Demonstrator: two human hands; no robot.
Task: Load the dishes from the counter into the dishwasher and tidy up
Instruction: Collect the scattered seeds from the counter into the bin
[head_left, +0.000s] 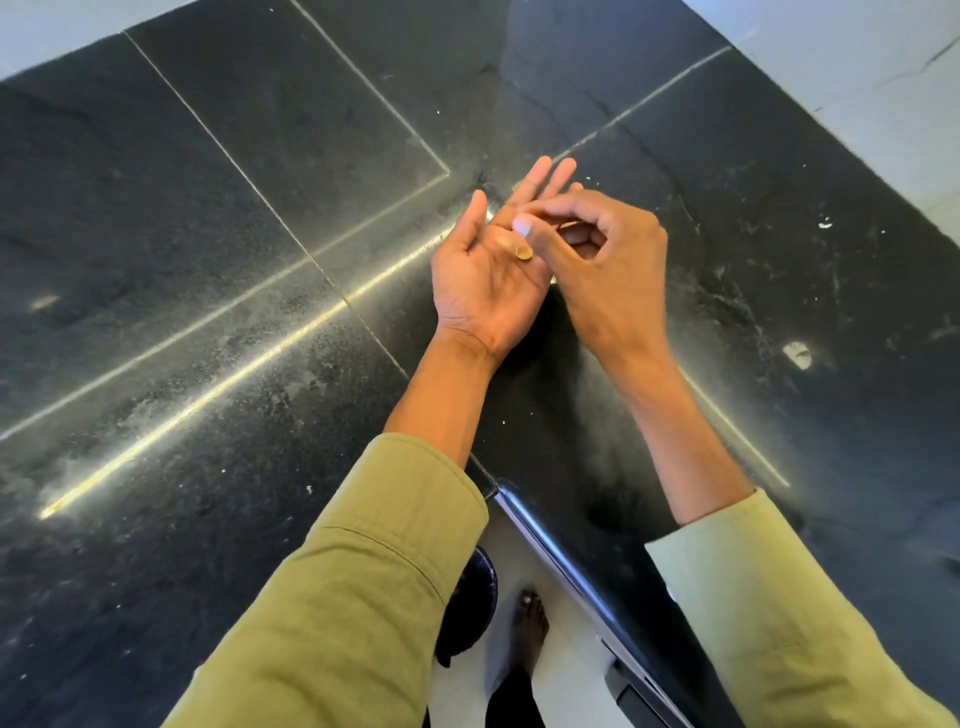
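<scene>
While resting palm-up at frame centre, left hand flat and open, fingers straight and pointing toward the upper right, a small tan scrap lying on the palm near the finger bases. Right hand just beside it on the right, partly overlapping those fingers, knuckles up, fingers curled inward with thumb and forefinger tips brought together above the scrap; whether anything is pinched between them cannot be told. Both hands above a dark speckled stone counter, crossed by pale seams and bright glare streaks running from lower left toward centre. White crumbs scattered on the counter at right, the biggest white fleck at mid-right. Olive-green sleeves coming up from the bottom edge. Counter's rounded front edge at lower centre, with a bare foot on pale floor below it. Pale wall in the upper right corner. No dishes or dishwasher in view.
</scene>
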